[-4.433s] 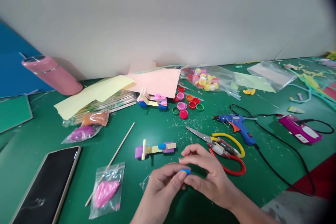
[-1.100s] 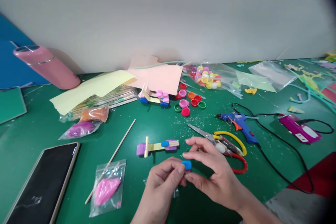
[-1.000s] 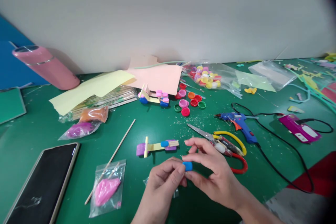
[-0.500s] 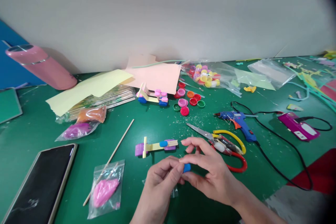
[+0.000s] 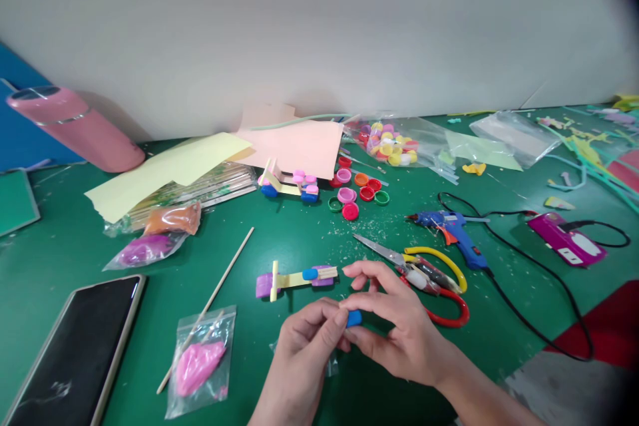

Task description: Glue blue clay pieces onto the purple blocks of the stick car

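A small piece of blue modelling clay (image 5: pixel 354 318) is pinched between my two hands, low in the middle of the view. My left hand (image 5: pixel 312 343) grips it with thumb and forefinger, its other fingers curled. My right hand (image 5: pixel 394 326) closes thumb and forefinger on the clay's right side; its other fingers are bent and raised. Just beyond my hands lies a small craft vehicle (image 5: pixel 294 277) with purple wheels, a pale yellow body, sticks and a blue lump on top. A clear plastic bag (image 5: pixel 332 366) shows partly under my hands.
Scissors (image 5: pixel 424 273) and a blue glue gun (image 5: pixel 452 226) with its cord lie right. Bottle caps (image 5: pixel 367 194) and a second craft vehicle (image 5: pixel 289 185) sit farther back. At left are a phone (image 5: pixel 74 353), bagged pink clay (image 5: pixel 200 367), a wooden stick (image 5: pixel 219 283) and a pink bottle (image 5: pixel 80 126).
Both hands keep nearly the same pose around the blue clay. The whole view has shifted very slightly; nothing on the table has visibly moved.
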A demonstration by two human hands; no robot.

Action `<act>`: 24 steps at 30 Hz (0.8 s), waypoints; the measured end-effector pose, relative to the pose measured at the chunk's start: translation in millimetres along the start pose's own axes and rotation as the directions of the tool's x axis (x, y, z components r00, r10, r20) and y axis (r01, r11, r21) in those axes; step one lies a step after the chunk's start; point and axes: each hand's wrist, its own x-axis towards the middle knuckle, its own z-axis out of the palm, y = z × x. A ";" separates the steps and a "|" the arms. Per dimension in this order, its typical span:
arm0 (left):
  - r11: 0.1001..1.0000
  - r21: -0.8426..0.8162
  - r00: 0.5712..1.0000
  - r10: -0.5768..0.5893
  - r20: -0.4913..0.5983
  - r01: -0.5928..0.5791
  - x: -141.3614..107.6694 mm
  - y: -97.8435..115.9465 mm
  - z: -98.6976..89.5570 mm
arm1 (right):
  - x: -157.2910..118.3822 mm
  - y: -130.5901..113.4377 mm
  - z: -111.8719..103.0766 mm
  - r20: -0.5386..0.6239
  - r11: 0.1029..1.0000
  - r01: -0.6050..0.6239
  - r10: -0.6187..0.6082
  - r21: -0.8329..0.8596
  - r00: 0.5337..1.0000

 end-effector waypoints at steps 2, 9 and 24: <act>1.000 0.003 1.000 -0.004 0.002 0.004 0.0 -0.4 -0.3 | -0.4 1.9 -0.7 -0.010 1.000 0.019 -0.019 0.009 1.000; 1.000 0.014 1.000 0.011 -0.016 -0.011 1.2 -2.2 -2.2 | -2.2 5.0 -7.6 -0.014 0.999 0.009 -0.009 -0.046 1.000; 0.992 0.115 0.998 0.052 -0.025 -0.048 -1.6 -2.6 -2.5 | 6.1 11.7 -8.4 -0.053 0.998 0.023 -0.026 -0.062 0.998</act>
